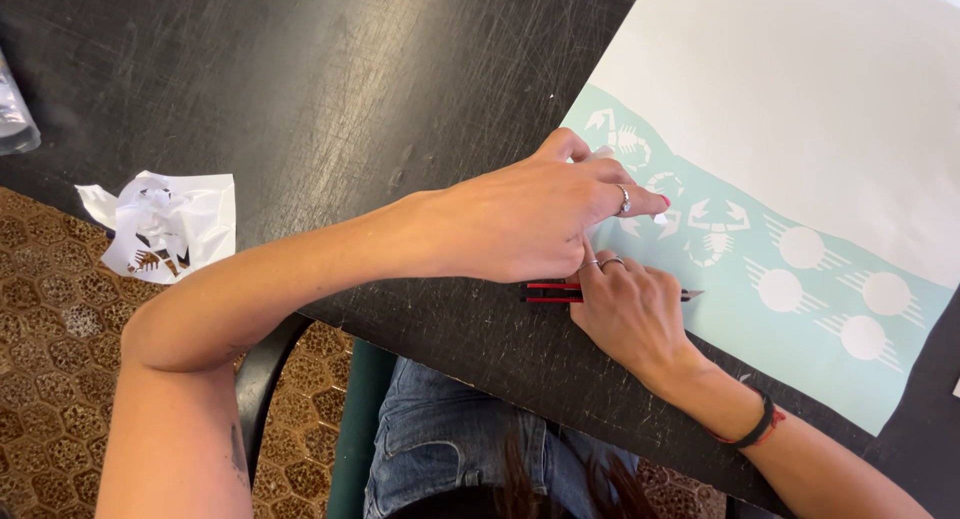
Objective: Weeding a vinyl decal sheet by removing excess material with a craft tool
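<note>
Left fingers [640,197]: pinch a small white scrap of film at the sheet's near-left edge.
Right hand [632,309]: closed around a red and black tool [552,293], pressed flat on the sheet.
Sheet [800,309]: pale green backing with white cut shapes, right side of the black surface [330,89].
Peeled scraps [165,224]: crumpled, far left edge, well apart.

A pale mint vinyl sheet [800,309] carries white scorpion and striped-circle motifs on a scratched black table [330,89]; the thin knife [553,293] is red and black.
</note>
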